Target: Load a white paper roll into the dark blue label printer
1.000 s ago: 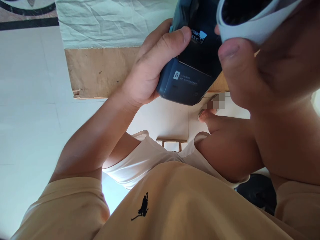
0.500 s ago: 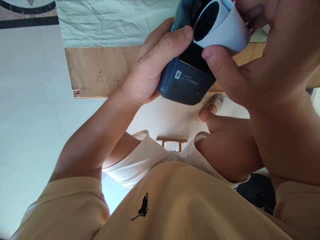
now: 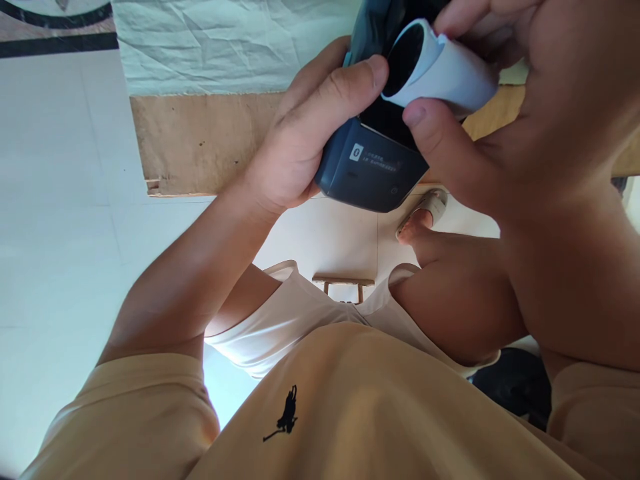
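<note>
My left hand point(image 3: 305, 133) grips a dark blue box-like device point(image 3: 367, 170) with a small white sticker, holding it up in front of my chest. My right hand point(image 3: 530, 127) holds a white paper roll point(image 3: 445, 67) with a dark hollow core, thumb under it and fingers over it. The roll rests against the device's upper part, right beside my left thumb. The top of the device runs out of the frame.
A brown board table edge point(image 3: 200, 143) with a crumpled pale sheet point(image 3: 225, 43) lies beyond the hands. Below are a white tiled floor point(image 3: 60, 200), my white shorts point(image 3: 300, 313), a bare knee and a sandalled foot point(image 3: 423, 213). A dark round object point(image 3: 517, 383) sits low right.
My right hand has carried the paper roll down and to the left, from the top edge of the frame onto the device. My left hand and the device stayed almost still.
</note>
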Motion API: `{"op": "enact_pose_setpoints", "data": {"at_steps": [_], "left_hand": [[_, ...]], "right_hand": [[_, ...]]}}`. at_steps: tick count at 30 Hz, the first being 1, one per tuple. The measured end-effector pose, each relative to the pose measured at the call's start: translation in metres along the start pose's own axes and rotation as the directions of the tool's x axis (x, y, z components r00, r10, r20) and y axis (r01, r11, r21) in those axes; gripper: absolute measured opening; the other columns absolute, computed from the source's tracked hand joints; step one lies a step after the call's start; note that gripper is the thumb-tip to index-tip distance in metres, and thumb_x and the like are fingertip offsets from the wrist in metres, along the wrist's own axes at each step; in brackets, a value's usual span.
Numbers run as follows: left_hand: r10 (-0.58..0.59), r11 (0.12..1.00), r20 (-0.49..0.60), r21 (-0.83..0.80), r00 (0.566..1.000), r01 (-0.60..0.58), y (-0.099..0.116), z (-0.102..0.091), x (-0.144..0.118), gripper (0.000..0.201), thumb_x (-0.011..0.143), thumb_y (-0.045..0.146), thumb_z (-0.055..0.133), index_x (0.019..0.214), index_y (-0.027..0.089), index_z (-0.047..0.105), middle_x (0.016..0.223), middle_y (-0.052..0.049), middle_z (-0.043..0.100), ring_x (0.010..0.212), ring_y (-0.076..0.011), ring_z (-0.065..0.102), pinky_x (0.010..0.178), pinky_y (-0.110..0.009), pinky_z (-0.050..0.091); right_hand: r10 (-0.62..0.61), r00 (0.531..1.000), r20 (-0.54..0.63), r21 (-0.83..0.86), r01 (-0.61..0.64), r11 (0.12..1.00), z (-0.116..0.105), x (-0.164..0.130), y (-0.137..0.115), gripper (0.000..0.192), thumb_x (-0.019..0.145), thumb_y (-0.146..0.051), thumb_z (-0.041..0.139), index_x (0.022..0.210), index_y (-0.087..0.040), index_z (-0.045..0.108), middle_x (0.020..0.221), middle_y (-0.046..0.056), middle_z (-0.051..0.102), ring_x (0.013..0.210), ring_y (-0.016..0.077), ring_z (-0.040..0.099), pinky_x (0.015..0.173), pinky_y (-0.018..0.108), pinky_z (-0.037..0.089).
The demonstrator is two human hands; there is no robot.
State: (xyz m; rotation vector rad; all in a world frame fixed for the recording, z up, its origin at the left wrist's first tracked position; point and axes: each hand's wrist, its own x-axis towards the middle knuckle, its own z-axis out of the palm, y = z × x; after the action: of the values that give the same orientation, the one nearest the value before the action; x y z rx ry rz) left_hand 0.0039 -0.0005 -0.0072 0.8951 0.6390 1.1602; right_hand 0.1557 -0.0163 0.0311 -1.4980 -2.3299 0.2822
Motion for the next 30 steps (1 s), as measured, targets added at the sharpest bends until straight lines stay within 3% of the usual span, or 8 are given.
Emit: {"op": "enact_pose_setpoints", "data": {"at_steps": [9, 30], "left_hand": [[-0.005, 0.999, 0.029, 0.037, 1.0, 0.004, 0.0019, -0.0016, -0.0008, 0.014, 0.074, 0.021, 0.044, 0.061, 0.019, 0.047, 0.06, -0.001, 0.039, 0.057, -0.008, 0.041, 0.052, -0.024, 0.03], [-0.006, 0.999, 0.009, 0.032, 1.0, 0.005, -0.0003, -0.0022, 0.0005, 0.014, 0.074, 0.024, 0.045, 0.061, 0.018, 0.049, 0.06, 0.0, 0.041, 0.054, -0.0064, 0.043, 0.05, -0.023, 0.03]], "right_hand": [[-0.031, 0.999, -0.044, -0.024, 0.03, 0.999, 0.0003, 0.002, 0.0047, 0.053, 0.074, -0.051, 0.023, 0.113, -0.021, 0.042, 0.096, -0.007, 0.043, 0.085, -0.0051, 0.038, 0.076, 0.005, 0.034], [-0.045, 0.998, -0.05, 0.03, 0.047, 0.998, 0.0021, 0.0, 0.004, 0.05, 0.074, -0.05, 0.029, 0.113, -0.022, 0.042, 0.098, -0.004, 0.044, 0.087, -0.0002, 0.041, 0.076, 0.014, 0.036]]}}
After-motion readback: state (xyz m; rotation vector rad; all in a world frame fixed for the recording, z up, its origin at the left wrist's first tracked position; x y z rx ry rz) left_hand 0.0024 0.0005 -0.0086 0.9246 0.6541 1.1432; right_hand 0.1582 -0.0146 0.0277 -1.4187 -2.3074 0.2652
